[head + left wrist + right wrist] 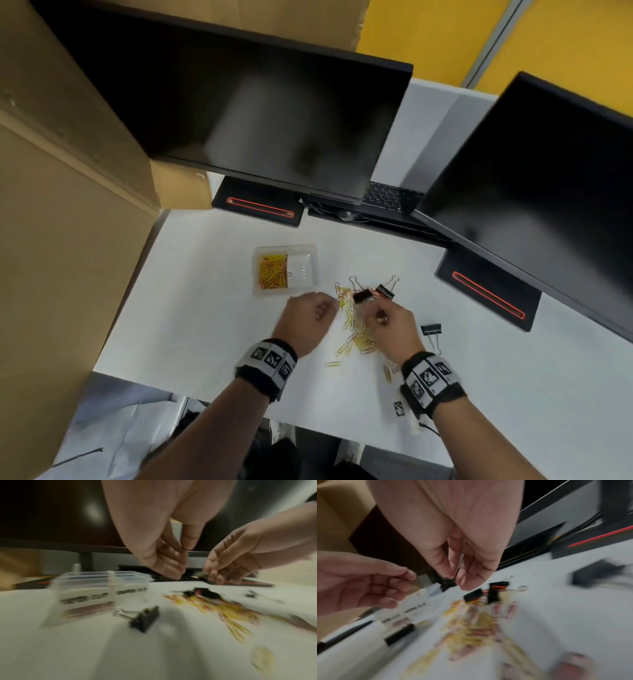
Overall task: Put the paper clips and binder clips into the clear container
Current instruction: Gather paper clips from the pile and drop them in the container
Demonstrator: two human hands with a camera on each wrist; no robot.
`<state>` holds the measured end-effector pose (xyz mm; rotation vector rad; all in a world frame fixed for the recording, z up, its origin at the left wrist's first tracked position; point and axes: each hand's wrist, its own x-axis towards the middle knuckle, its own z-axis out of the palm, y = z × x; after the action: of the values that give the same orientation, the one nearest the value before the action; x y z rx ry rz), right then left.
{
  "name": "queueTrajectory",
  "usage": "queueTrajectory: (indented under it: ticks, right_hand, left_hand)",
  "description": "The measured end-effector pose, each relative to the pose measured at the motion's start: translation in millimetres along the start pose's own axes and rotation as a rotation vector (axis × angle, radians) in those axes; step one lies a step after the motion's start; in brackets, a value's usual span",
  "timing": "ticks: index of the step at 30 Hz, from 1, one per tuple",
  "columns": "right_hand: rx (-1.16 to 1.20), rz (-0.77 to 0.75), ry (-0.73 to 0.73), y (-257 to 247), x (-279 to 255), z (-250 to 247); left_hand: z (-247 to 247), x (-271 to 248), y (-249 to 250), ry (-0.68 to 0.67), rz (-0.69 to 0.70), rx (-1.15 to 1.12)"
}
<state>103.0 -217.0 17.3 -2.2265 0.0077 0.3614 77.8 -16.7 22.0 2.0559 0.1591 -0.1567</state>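
Observation:
The clear two-part container (pixel 310 274) stands on the white table, with yellow and red paper clips in its left half. A loose pile of paper clips (pixel 358 337) lies right of it. My right hand (pixel 378 317) hovers over the pile and pinches the wire handle of a black binder clip (pixel 447 583). Another binder clip (pixel 385 290) lies behind the pile, a third (pixel 432 331) to the right. My left hand (pixel 318 308), fingers curled, is between container and pile; I see nothing in it. Under it lies one more binder clip (pixel 145 618).
Two dark monitors (pixel 274 113) (pixel 548 185) overhang the back of the table on black bases with red stripes (pixel 260 207). A keyboard (pixel 390 197) sits between them. Cardboard boxes (pixel 68 205) wall the left side. The table's front edge (pixel 239 407) is near my wrists.

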Motion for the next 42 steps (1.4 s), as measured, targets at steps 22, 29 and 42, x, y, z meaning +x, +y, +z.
queueTrajectory:
  ticks: [22,29,42]
  right_hand:
    - [-0.386,0.009,-0.177,106.3,-77.9,-23.7]
    - [-0.43,-0.068,-0.179,83.5,-50.0,2.6]
    - [-0.364,-0.116,-0.037,75.6,-28.4,9.6]
  left_hand:
    - [43.0,-41.0,-52.5,-0.384,-0.022,0.497]
    - [73.8,-23.6,-26.8,-0.372,0.001,0.479]
    - [85.0,-7.1,-24.5,-0.218,0.062,0.417]
